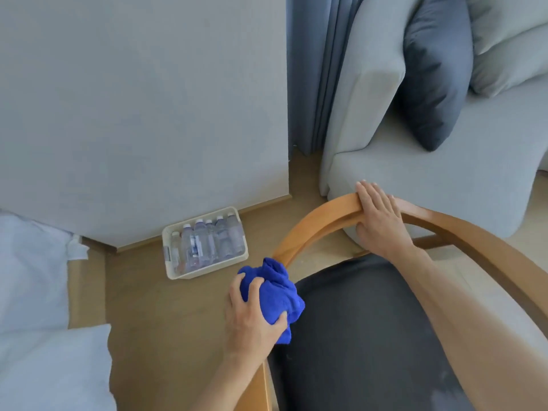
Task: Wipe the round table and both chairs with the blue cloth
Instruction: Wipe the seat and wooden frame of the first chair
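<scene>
Blue cloth (274,295) was bunched in the left hand (252,315), fingers closed around it, and pressed against the left end of the chair's (370,336) curved wooden backrest (320,216) beside the dark seat edge. The backrest's top was gripped by the right hand (378,219). Labels on the bottles (207,241) in the white basket (175,274) were too blurred to be read.

Left hand (252,314) bunches blue cloth (275,295) against chair (311,223).

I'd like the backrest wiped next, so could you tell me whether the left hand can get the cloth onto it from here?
Probably yes: the left hand holds the blue cloth right beside the backrest, with nothing between.
</scene>
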Tool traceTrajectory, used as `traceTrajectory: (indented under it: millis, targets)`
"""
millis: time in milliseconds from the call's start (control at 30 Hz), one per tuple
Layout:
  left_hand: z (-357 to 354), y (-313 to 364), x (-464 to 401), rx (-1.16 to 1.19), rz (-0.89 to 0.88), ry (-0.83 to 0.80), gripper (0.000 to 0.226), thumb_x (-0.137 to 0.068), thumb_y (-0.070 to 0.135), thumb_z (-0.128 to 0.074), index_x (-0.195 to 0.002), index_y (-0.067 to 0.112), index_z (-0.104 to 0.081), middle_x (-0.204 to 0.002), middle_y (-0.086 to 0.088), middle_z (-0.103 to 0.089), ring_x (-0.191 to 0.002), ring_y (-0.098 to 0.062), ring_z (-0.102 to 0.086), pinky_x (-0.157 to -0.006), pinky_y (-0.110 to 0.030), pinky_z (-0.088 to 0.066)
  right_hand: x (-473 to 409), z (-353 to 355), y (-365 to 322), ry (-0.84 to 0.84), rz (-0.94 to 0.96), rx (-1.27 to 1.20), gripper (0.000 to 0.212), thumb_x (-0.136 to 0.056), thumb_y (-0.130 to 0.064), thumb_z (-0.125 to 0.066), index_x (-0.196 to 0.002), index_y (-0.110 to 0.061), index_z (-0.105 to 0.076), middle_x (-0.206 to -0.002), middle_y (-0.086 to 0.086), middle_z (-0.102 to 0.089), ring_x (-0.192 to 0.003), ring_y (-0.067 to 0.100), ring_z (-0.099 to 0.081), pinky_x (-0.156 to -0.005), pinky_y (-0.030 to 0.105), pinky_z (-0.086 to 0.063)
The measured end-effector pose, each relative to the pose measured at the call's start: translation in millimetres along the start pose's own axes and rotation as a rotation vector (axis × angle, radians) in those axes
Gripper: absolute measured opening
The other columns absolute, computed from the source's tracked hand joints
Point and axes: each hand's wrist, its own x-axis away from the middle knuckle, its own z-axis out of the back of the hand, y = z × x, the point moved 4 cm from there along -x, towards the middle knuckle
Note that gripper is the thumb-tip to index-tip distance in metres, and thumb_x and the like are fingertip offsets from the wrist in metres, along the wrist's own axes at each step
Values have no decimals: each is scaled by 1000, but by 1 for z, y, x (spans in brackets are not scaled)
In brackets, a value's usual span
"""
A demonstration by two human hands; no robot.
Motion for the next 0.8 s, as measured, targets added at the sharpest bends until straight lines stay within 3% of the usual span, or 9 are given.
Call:
traceTrajectory:
  millis: [167,300,433,500,567,667,800]
  targets:
    - [15,-6,60,-46,137,92,76,-57,46,-79,-120,24,-40,-138,-10,-32,-109,-34,-50,-69,-45,-56,-1,3,-11,-26,-38,24,73,-95,-24,-49,-153,-13,-7,-161,6,-9,-149,28,-1,-120,50,-6]
    - [15,-18,138,1,238,115,75,-59,57,-69,-116,12,-52,-130,-21,-44,-105,-36,-52,-75,-43,-53,1,1,-23,-25,-43,97,74,-94,-29,-49,-153,-19,-5,-160,10,-6,-148,35,0,-118,57,-9]
    - [-23,-61,177,-9,505,94,106,-38,66,-76,-131,23,-47,-149,-23,-24,-118,-43,-46,-91,-67,-36,16,-12,-66,30,130,221,71,-91,-22,-47,-153,-25,-12,-162,10,-4,-148,36,4,-116,60,-3]
    - [-13,-43,173,-57,401,124,88,-52,62,-65,-121,9,-52,-135,-30,-38,-110,-43,-49,-86,-56,-45,29,-23,-91,14,211,267,70,-91,-20,-47,-153,-26,-14,-162,8,-1,-147,36,8,-115,60,3]
    - [8,-16,163,-40,288,134,76,-57,55,-69,-113,7,-51,-128,-28,-43,-105,-43,-51,-79,-49,-51,43,-32,-109,-15,256,283,68,-92,-19,-46,-153,-26,-15,-162,8,2,-147,36,12,-114,60,6]
    - [17,-13,161,-67,335,88,83,-51,48,-83,-115,11,-44,-130,-25,-41,-106,-45,-52,-79,-53,-53,69,-48,-130,-114,353,291,69,-94,-16,-43,-154,-26,-10,-162,6,8,-147,32,17,-116,56,6]
    - [16,-16,156,-136,326,1,81,-56,56,-74,-117,13,-43,-134,-22,-39,-108,-45,-50,-82,-52,-51,106,-70,-154,-227,416,265,74,-93,-12,-44,-155,-23,-4,-162,4,12,-147,28,18,-119,51,3]
